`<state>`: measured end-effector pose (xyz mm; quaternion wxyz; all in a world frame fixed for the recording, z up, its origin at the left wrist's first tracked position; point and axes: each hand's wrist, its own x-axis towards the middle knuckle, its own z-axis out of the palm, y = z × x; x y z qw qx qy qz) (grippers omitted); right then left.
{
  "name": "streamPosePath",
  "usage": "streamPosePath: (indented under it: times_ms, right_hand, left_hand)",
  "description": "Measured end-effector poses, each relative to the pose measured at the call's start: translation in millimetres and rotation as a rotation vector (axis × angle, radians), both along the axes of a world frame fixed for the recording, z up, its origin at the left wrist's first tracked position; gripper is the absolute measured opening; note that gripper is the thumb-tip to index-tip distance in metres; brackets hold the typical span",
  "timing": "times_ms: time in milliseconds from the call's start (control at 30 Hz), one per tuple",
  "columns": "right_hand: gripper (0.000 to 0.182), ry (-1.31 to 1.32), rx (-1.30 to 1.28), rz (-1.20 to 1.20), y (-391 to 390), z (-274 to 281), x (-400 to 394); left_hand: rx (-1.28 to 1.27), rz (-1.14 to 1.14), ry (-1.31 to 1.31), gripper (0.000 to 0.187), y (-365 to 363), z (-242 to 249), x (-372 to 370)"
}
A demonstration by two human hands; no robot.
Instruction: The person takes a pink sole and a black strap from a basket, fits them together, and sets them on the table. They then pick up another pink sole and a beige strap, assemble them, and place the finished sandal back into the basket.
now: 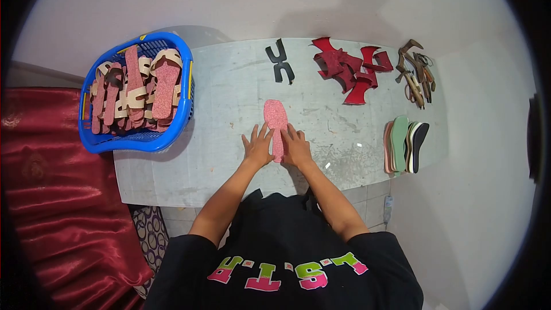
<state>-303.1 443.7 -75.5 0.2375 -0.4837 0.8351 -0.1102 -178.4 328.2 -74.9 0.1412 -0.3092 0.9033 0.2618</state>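
Observation:
A pink patterned shoe sole lies flat on the table, its long axis pointing away from me. My left hand rests at its left edge with fingers spread. On the opposite edge, my right hand lies with its fingers stretched out and apart. Both hands touch the near half of the sole and cover parts of its sides. Beyond the sole, a black cut-out strap piece sits on the table.
A blue basket full of pink-soled sandals stands at the left. Red strap pieces are heaped at the back right. Several hand tools lie at the far right, with green, black and pink soles nearer me. The table meets a wall behind.

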Motion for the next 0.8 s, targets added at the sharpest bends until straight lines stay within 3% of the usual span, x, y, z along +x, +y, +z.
streamPosePath:
  times_ms: [133, 267, 367, 467, 500, 567, 600, 633, 667, 700, 767, 800]
  right_hand:
    - [0.101, 0.040, 0.124, 0.043, -4.0, 10.0, -3.9]
    - [0.101, 0.054, 0.039, 0.037, -0.1, 5.6, -8.4]
    - [0.094, 0.024, 0.028, 0.033, -4.2, 4.1, -22.7]
    - [0.069, -0.081, -0.118, 0.084, -12.6, -8.8, -42.0]
    - [0.069, -0.095, -0.108, 0.084, -18.9, -13.6, -50.2]
    - [0.053, -0.208, -0.183, -0.011, -39.8, -22.3, -75.5]
    - [0.053, -0.214, -0.177, -0.014, -48.3, -27.6, -83.0]
    - [0.049, -0.319, -0.286, -0.189, -60.6, -32.7, -90.6]
    - [0.045, -0.424, -0.398, -0.365, -73.2, -37.4, -99.5]
    - [0.045, -0.429, -0.396, -0.368, -82.5, -38.2, -108.7]
    - [0.044, -0.463, -0.460, -0.528, -96.2, -34.7, -123.3]
    - [0.044, -0.468, -0.451, -0.521, -104.1, -33.0, -130.2]
  left_hand:
    - [-0.008, 0.035, 0.014, 0.098, 6.3, -8.0, -1.9]
    - [0.004, 0.078, 0.028, 0.096, 7.4, -6.7, -7.5]
    - [0.022, 0.106, 0.019, 0.095, 4.1, 1.4, -20.3]
    - [-0.030, 0.094, 0.092, 0.086, 3.6, -9.3, -20.4]
    - [-0.021, 0.095, 0.079, 0.086, 4.7, -8.3, -22.8]
    - [-0.064, 0.122, 0.003, 0.085, 1.6, 2.0, -37.4]
    - [-0.133, 0.137, 0.012, 0.070, 1.6, 5.1, -44.6]
    - [-0.131, 0.139, 0.011, 0.070, -7.9, 5.7, -52.8]
    - [-0.035, 0.100, -0.100, 0.060, -25.0, 5.5, -61.9]
    - [0.065, 0.059, -0.215, 0.051, -41.2, 5.8, -72.2]
    - [0.064, 0.170, -0.079, 0.035, -71.6, 23.3, -103.8]
    - [0.059, 0.196, 0.059, 0.038, -83.4, 25.5, -117.2]
